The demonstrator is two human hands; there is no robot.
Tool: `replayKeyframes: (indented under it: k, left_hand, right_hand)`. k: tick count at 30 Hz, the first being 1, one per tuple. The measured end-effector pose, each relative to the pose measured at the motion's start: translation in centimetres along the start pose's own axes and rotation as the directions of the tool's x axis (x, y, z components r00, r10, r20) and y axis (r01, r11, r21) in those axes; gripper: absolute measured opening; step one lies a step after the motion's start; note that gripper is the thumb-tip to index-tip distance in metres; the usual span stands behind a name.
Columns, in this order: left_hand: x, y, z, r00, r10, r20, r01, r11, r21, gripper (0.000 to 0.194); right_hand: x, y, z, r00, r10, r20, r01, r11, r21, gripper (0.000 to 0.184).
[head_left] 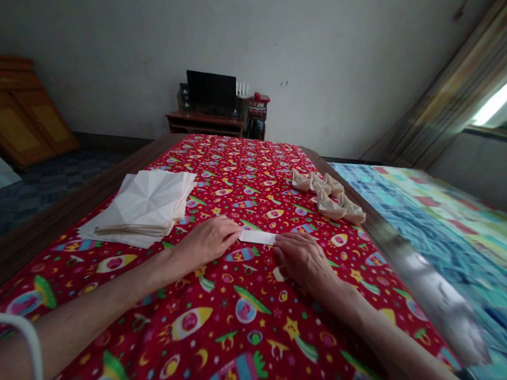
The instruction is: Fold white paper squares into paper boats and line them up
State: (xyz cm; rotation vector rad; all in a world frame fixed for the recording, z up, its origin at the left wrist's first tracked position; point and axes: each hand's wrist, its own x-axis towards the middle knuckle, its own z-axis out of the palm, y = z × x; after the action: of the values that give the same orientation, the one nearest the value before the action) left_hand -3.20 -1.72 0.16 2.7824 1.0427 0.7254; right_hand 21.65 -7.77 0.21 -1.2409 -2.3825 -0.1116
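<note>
Between my two hands a narrow folded strip of white paper [257, 237] lies level, just over the red patterned cloth. My left hand [217, 237] is closed and pinches the strip's left end. At the other end my right hand [301, 257] has its fingers pressed together on the paper, the thumb tucked below. To the left sits a pile of creased white paper sheets [147, 202], slightly fanned out. Several folded paper boat shapes [330, 205] stand grouped on the right side of the cloth.
The red cloth [244, 312] covers a long table with dark wooden edges [422, 273]. Beyond its far end are a monitor [211, 91] and a red telephone [261, 98]. A bed with a blue patterned cover [379, 206] adjoins the right. A white cable [27, 330] curves at lower left.
</note>
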Motion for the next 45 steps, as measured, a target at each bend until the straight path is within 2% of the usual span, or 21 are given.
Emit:
replayKeyframes:
  k: [4,7,13,17,20,25,29,31,34,36,38,40,42,45]
  left_hand:
    - [2.0,-0.1,0.0,0.997,-0.071,0.042,0.071,0.997,-0.017,0.022]
    - [2.3,-0.3,0.1,0.993,-0.105,0.058,0.109,0.992,-0.07,0.021]
    - [1.4,-1.1,0.4,0.988,-0.157,0.005,0.152,0.946,-0.287,0.02]
    - [1.2,-1.2,0.5,0.96,-0.28,-0.02,0.244,0.867,-0.435,0.014]
    - [1.2,-0.7,0.5,0.942,-0.336,-0.017,0.283,0.818,-0.501,0.011]
    - [1.4,0.3,0.6,0.936,-0.35,-0.037,0.271,0.786,-0.555,0.012]
    - [1.7,0.8,0.8,0.918,-0.392,-0.051,0.295,0.765,-0.572,0.041]
    - [1.7,1.0,1.0,0.904,-0.427,-0.014,0.323,0.705,-0.632,0.054]
    - [1.8,1.9,1.6,0.868,-0.494,0.047,0.391,0.622,-0.678,0.064]
    - [1.9,2.7,1.9,0.838,-0.54,0.079,0.454,0.609,-0.651,0.061]
    - [2.1,3.2,2.0,0.829,-0.552,0.093,0.489,0.634,-0.599,0.049]
    - [2.3,3.4,1.9,0.842,-0.533,0.087,0.485,0.676,-0.556,0.037]
    - [2.4,3.4,1.6,0.854,-0.512,0.093,0.475,0.694,-0.541,0.033]
    - [2.4,3.4,1.0,0.875,-0.471,0.117,0.455,0.714,-0.532,0.035]
  right_hand:
    - [2.0,1.3,0.1,0.999,-0.029,-0.03,0.029,0.999,0.018,0.024]
    - [2.8,2.2,0.4,0.998,-0.042,-0.05,0.046,0.995,0.085,0.026]
    - [2.7,2.2,0.3,0.995,0.088,0.048,-0.097,0.967,0.238,0.013]
    - [1.9,2.0,0.0,0.993,0.1,0.06,-0.113,0.953,0.28,0.011]
    - [1.6,1.9,0.0,0.997,0.069,0.044,-0.078,0.97,0.231,0.018]
    - [1.9,1.4,0.4,0.999,-0.04,0.002,0.039,0.993,0.11,0.023]
    - [1.9,0.6,0.2,0.996,-0.086,-0.009,0.085,0.995,-0.055,0.021]
    - [1.9,0.1,0.0,0.996,-0.084,-0.035,0.078,0.987,-0.139,0.019]
    - [1.9,-0.7,0.0,0.99,-0.102,-0.095,0.079,0.974,-0.213,0.018]
    - [2.0,-1.3,0.1,0.983,-0.134,-0.129,0.099,0.964,-0.247,0.019]
    - [2.1,-2.0,0.2,0.974,-0.175,-0.144,0.134,0.958,-0.254,0.021]
    - [2.1,-2.6,0.3,0.967,-0.206,-0.148,0.173,0.963,-0.206,0.021]
    - [2.0,-2.8,0.2,0.971,-0.175,-0.163,0.161,0.983,-0.093,0.018]
    - [2.1,-2.6,-0.2,0.982,0.064,-0.175,-0.041,0.99,0.134,0.017]
